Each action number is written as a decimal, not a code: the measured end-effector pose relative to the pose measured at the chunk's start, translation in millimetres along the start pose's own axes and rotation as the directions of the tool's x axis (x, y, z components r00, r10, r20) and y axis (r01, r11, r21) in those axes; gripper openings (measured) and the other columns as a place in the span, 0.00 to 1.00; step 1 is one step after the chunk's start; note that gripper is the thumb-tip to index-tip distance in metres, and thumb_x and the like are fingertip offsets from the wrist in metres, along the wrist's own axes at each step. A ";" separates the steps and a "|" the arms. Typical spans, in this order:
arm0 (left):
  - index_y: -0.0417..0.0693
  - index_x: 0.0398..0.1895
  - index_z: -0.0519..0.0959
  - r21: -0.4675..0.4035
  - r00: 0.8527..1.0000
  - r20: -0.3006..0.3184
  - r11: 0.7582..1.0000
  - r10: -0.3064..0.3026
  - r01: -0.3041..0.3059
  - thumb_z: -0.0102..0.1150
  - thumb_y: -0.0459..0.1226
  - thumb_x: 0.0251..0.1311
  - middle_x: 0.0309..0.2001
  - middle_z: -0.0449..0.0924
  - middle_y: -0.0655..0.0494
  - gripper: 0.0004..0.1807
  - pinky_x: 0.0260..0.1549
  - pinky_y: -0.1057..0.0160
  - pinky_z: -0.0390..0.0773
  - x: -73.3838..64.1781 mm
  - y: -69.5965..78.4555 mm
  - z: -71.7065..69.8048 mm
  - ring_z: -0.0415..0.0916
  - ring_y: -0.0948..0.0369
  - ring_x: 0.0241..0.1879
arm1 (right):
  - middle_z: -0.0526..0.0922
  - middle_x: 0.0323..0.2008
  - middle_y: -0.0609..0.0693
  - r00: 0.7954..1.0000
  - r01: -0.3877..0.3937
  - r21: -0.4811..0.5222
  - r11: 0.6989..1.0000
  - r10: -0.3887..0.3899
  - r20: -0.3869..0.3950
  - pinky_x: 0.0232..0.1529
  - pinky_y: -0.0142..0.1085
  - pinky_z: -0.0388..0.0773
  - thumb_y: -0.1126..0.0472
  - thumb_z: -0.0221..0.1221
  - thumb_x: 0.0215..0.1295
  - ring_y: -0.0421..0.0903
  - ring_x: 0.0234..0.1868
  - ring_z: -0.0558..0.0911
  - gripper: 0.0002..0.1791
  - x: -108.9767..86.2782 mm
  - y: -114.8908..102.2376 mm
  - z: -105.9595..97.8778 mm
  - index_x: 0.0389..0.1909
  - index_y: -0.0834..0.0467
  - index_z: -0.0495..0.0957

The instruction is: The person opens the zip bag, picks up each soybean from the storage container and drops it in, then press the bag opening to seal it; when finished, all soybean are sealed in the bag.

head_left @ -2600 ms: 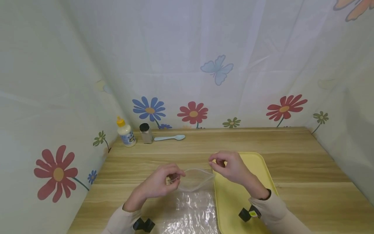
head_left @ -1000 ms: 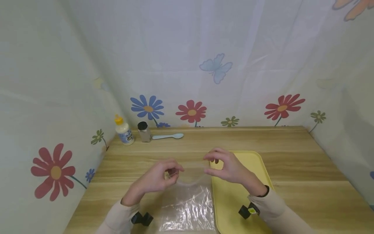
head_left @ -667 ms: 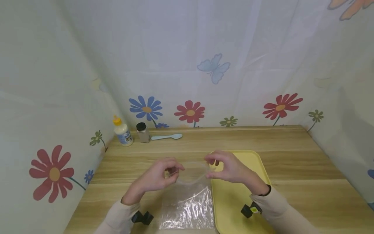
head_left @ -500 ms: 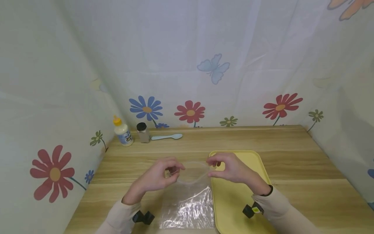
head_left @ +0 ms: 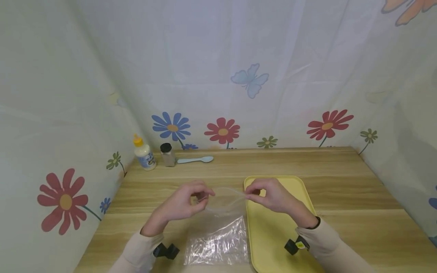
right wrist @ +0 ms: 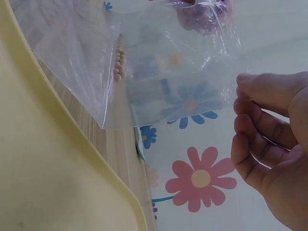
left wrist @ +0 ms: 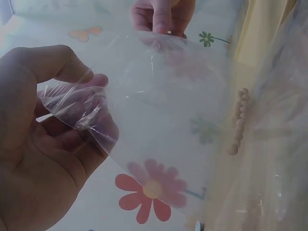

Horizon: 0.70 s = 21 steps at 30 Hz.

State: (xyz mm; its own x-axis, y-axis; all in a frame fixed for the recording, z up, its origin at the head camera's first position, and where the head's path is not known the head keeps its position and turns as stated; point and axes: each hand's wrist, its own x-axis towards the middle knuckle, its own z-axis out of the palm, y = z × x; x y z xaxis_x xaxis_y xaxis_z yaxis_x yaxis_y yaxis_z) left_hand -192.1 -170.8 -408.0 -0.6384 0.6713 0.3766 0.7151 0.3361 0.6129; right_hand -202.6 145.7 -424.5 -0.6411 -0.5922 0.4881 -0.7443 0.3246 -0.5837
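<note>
A clear plastic bag (head_left: pixel 218 240) lies toward me on the table, its mouth raised between my hands and gaping in a thin loop. My left hand (head_left: pixel 184 201) pinches the left end of the mouth, the plastic bunched between thumb and fingers (left wrist: pixel 91 79) in the left wrist view. My right hand (head_left: pixel 273 195) holds the right corner of the mouth between thumb and fingertips. In the right wrist view, those fingertips (right wrist: pixel 244 79) are right at the bag's edge. Through the plastic, a row of small round tan beads (left wrist: pixel 239 120) shows in both wrist views.
A yellow tray (head_left: pixel 300 189) lies under my right forearm, beside the bag. At the back left stand a yellow-capped bottle (head_left: pixel 145 157) and a black-lidded jar (head_left: pixel 168 156). A pale blue spoon (head_left: pixel 196 160) lies next to them. Flowered curtains rise behind and at both sides.
My right thumb and fingers, spread apart about a second ago, have come together on the bag's right corner. The mouth has lifted slightly. My left hand keeps its pinch, rising a little.
</note>
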 end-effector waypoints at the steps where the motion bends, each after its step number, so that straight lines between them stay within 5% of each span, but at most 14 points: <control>1: 0.50 0.45 0.82 -0.003 1.000 -0.001 1.000 0.002 -0.002 0.60 0.28 0.53 0.33 0.79 0.60 0.16 0.32 0.68 0.80 0.3 0.1 -0.8 0.73 0.68 0.33 | 0.84 0.31 0.40 1.000 0.003 -0.006 1.000 -0.003 -0.005 0.30 0.33 0.80 0.63 0.66 0.59 0.33 0.31 0.78 0.04 0.1 -0.1 -0.8 0.35 0.53 0.84; 16: 0.49 0.42 0.84 -0.009 0.994 -0.068 0.996 0.084 -0.085 0.61 0.31 0.59 0.32 0.79 0.61 0.09 0.27 0.69 0.79 7.9 7.2 -23.5 0.73 0.68 0.30 | 0.82 0.29 0.43 0.989 0.015 -0.019 1.000 -0.018 -0.144 0.28 0.33 0.78 0.69 0.64 0.59 0.36 0.29 0.77 0.07 10.8 -13.4 -16.4 0.34 0.54 0.83; 21: 0.51 0.42 0.84 -0.003 0.995 -0.074 0.998 0.060 -0.060 0.60 0.33 0.63 0.34 0.81 0.60 0.08 0.30 0.68 0.80 9.6 10.9 -29.1 0.75 0.67 0.31 | 0.81 0.26 0.48 0.982 0.032 -0.014 0.999 -0.034 -0.188 0.28 0.31 0.78 0.76 0.64 0.52 0.38 0.27 0.76 0.08 16.5 -30.3 -22.7 0.30 0.60 0.81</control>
State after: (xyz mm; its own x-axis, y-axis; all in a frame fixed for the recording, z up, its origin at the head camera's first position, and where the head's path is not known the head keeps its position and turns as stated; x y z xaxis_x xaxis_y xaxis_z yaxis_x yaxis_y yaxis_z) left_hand -198.8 -179.9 -377.5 -0.6139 0.6394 0.4630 0.7512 0.2929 0.5915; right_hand -194.9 142.8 -384.0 -0.6392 -0.4535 0.6211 -0.7669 0.3156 -0.5588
